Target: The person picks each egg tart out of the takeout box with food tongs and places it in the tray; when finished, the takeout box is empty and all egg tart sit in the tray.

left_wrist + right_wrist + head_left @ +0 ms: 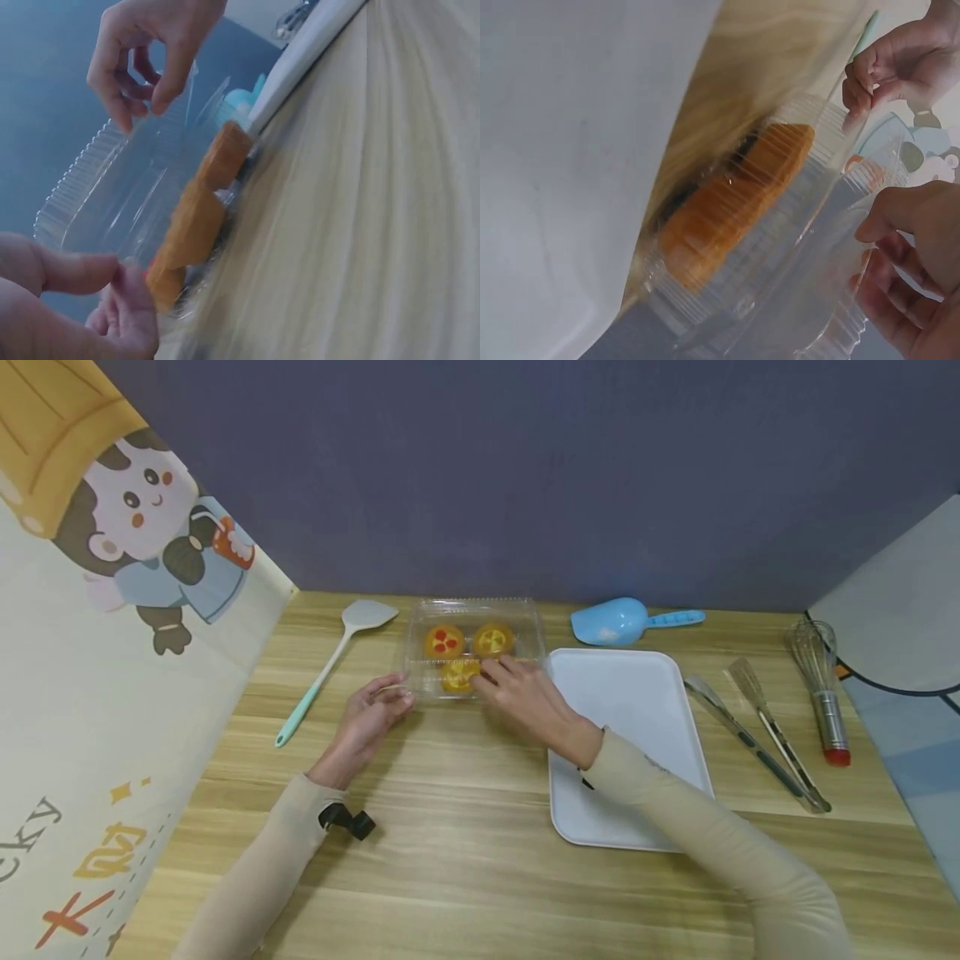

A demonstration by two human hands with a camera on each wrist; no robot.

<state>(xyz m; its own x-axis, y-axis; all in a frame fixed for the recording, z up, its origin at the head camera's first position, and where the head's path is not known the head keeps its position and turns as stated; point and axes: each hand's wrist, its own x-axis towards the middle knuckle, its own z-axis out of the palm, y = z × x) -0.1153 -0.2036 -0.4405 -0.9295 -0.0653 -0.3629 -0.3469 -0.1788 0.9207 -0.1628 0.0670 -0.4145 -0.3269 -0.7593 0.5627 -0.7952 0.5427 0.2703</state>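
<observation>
A clear plastic clamshell box (476, 607) stands near the back of the table, holding three round yellow-orange tarts, among them a red-topped tart (444, 643) and a yellow-topped tart (492, 640). The front tart (459, 677) is partly covered by the right hand. The left hand (365, 722) pinches the front left corner of the lid between thumb and index finger. At the front right, the right hand (531, 703) holds the edge of the lid (817, 270) with thumb and fingertips. Seen from both wrists, the lid stands tilted up over the tarts.
A white tray (622, 710) lies right of the box, under the right forearm. Behind it is a blue scoop (618, 622). Metal tongs (765, 718) and a whisk (825, 693) lie further right. A spatula (330, 668) rests at the left. A dark wall (525, 477) closes off the back.
</observation>
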